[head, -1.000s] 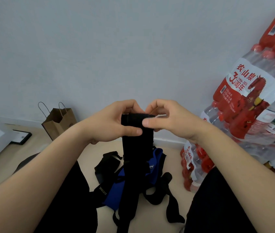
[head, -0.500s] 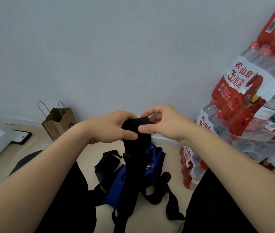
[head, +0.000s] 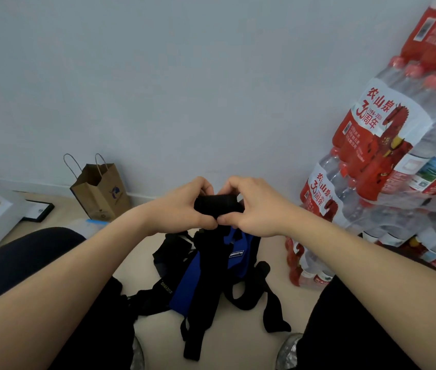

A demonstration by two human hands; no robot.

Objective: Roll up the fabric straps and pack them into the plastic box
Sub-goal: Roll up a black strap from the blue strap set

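Pale wall and beige floor [head: 238,348], head view. Left hand [head: 182,212] and right hand [head: 258,212] are both raised at mid-frame. The fingers of each are curled round a black strap roll [head: 218,204], clamped on it from either side, thumbs touching underneath. The loose tail drops from the roll into the strap pile [head: 206,279], black and blue, lying on the floor between the person's knees. Brown paper bag [head: 102,194] stands against the wall, left. Shrink-wrapped water bottle packs [head: 387,161] are stacked on the right, near the pile.

head-worn view, facing forward-down, close
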